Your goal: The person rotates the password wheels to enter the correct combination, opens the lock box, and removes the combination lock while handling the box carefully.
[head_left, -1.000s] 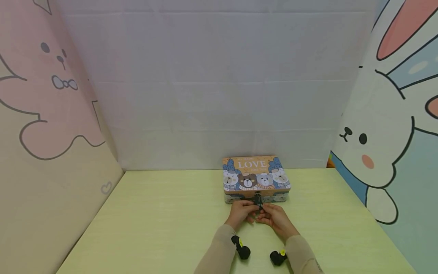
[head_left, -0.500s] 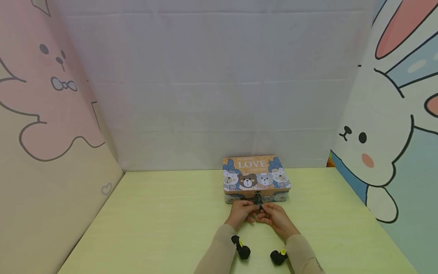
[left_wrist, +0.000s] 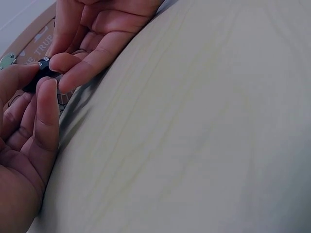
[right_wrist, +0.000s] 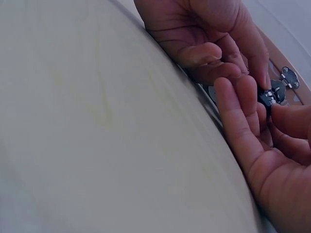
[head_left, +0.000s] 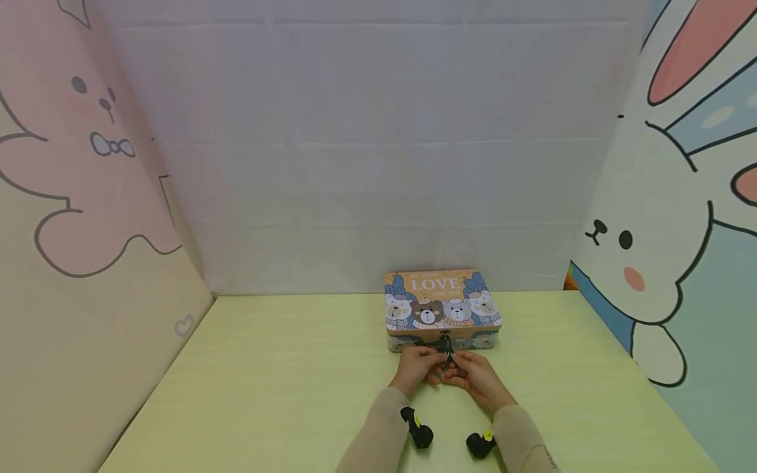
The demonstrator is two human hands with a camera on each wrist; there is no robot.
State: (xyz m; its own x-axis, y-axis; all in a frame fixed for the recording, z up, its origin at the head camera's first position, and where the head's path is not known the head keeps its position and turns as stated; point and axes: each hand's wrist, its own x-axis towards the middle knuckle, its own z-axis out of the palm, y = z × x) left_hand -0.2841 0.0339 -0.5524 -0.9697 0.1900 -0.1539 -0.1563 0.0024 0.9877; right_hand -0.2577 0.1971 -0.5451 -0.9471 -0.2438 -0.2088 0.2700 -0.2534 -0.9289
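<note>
A tin box [head_left: 437,303] printed with bears and the word LOVE lies at the back of the table, lid down. At its front hangs a small black combination padlock [head_left: 446,345], close below a metal latch [right_wrist: 290,77]. My left hand [head_left: 415,368] pinches the padlock's body from the left. From the other side my right hand [head_left: 478,380] grips it between thumb and fingers. White marks on the dials [right_wrist: 270,98] show in the right wrist view, too small to read. The fingertips partly hide the padlock [left_wrist: 41,73] in the left wrist view.
The pale yellow table [head_left: 284,381] spreads to both sides and in front of the box. A white sheet [head_left: 378,157] stands behind it. Printed panels with cartoon animals flank the left and right. Black camera mounts [head_left: 421,435] sit on both sleeves.
</note>
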